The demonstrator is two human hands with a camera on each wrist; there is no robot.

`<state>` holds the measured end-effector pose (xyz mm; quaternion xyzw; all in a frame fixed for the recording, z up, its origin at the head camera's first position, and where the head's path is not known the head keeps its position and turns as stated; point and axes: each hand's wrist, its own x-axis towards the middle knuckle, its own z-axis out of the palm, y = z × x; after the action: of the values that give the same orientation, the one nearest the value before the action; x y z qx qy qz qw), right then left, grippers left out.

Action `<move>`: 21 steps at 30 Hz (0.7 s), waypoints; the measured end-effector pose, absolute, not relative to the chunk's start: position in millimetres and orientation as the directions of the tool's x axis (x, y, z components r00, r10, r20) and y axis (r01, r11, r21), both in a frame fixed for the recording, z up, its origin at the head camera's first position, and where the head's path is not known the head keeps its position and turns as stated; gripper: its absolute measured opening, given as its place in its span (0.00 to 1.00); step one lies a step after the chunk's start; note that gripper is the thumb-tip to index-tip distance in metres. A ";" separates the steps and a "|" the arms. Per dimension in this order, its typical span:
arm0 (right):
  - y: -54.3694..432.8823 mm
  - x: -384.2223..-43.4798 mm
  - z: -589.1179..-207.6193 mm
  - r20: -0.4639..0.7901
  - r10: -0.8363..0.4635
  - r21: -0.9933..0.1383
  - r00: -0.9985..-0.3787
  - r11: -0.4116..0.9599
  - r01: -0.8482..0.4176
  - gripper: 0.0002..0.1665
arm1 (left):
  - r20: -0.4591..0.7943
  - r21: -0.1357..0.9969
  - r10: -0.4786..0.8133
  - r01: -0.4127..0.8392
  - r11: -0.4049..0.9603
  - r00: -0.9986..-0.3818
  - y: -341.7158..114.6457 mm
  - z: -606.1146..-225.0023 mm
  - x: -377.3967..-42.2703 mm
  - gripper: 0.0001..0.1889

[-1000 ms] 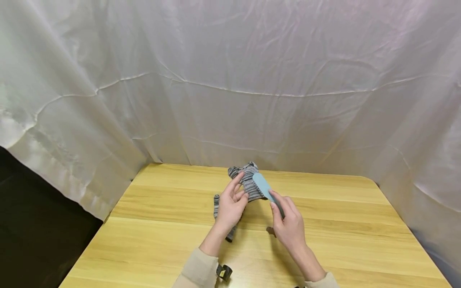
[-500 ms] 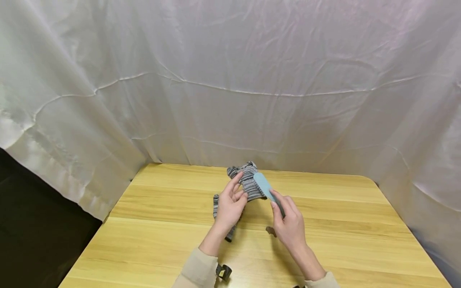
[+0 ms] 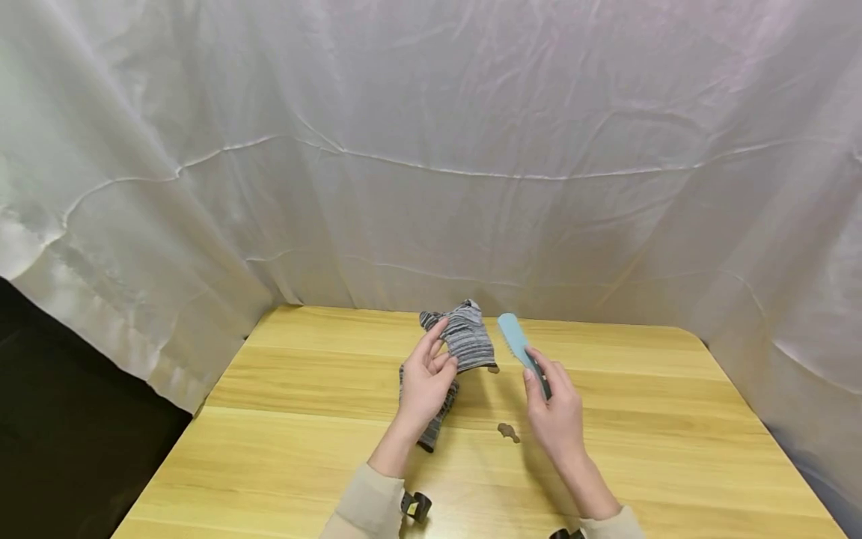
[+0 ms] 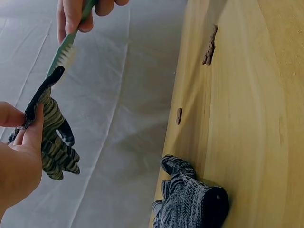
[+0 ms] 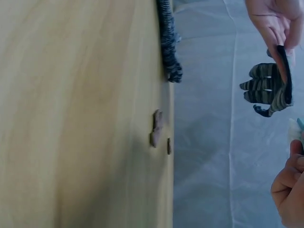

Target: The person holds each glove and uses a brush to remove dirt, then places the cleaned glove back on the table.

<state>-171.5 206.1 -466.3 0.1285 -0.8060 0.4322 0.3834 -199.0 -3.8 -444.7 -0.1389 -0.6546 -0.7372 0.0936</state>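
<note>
My left hand (image 3: pixel 426 383) pinches the dark cuff of a grey-and-black knit glove (image 3: pixel 471 343), raised off the table. Its loose fingers dangle in the left wrist view, where the held glove (image 4: pixel 53 128) appears with its cuff spread. My right hand (image 3: pixel 557 410) grips a light blue brush (image 3: pixel 515 335) by its darker handle. White bristles (image 4: pixel 65 57) face the glove; in the head view a small gap separates brush and glove. A second matching glove (image 3: pixel 436 427) lies on the table, partly hidden behind my left hand and wrist.
A brown crumbly clump (image 3: pixel 508 432) rests on the wooden table (image 3: pixel 640 419) between my forearms. Another smaller brown piece (image 4: pixel 179 116) sits closer to the table's far edge. Pale curtains (image 3: pixel 431 224) hang directly behind and beside the table.
The brush and my right hand have moved right, off the held glove. My left hand has shifted slightly left with the glove. The smaller brown piece has come into sight.
</note>
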 end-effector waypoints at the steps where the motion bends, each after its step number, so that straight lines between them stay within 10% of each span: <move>1: 206.7 -171.0 -464.8 0.718 0.132 -0.617 -0.683 0.576 -0.536 0.24 | 0.326 0.939 0.048 0.318 -0.129 -0.944 -5.4 -444.8 -198.8 0.36; 21: 289.7 -152.8 -457.8 0.551 0.156 -0.640 -0.819 0.710 -0.295 0.27 | 0.373 0.927 0.111 0.364 -0.094 -0.921 -74.6 -461.6 -199.1 0.38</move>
<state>-152.8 289.7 -457.8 0.0395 -0.8754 0.3788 0.2978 -199.1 -74.6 -461.6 -0.1781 -0.6672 -0.7179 0.0880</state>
